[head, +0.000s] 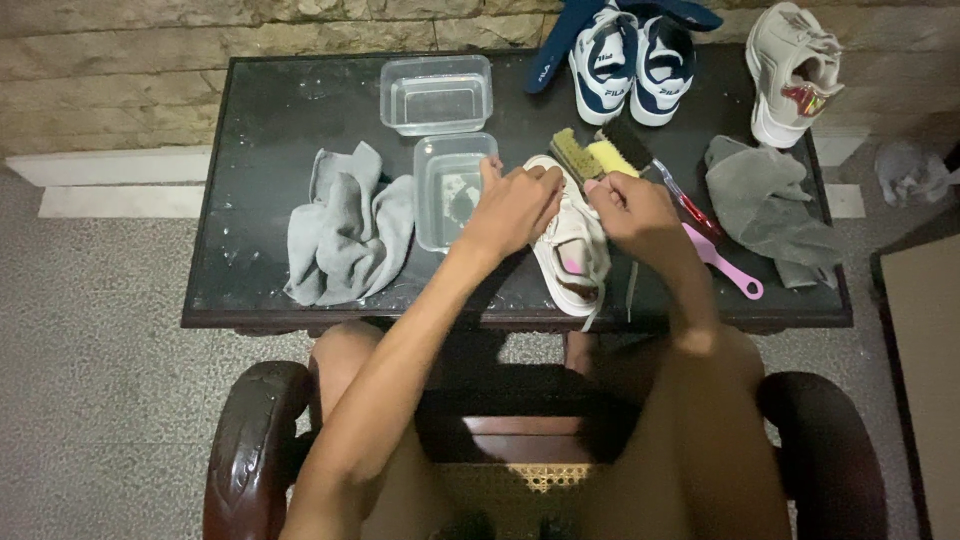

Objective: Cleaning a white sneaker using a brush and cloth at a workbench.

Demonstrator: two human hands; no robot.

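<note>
A white sneaker with pink and brown parts [573, 262] lies on the dark table [260, 120], toe toward me. My left hand [513, 205] rests on its upper left side, fingers curled at the opening. On the shoe's upper right, my right hand [630, 205] pinches something there; whether it is a lace I cannot tell. Just behind the hands lie a yellow-bristled brush [577, 153] and a yellow and black sponge [622, 150].
Two clear plastic tubs [437, 92] [447, 190] hold water. A grey cloth [345, 228] lies left, another [770, 205] right. A pink brush [722, 260] and a red toothbrush [682, 200] lie right. Blue-white sneakers [630, 55] and a white sneaker [792, 70] stand at the back. Chair arms [245, 450] flank me.
</note>
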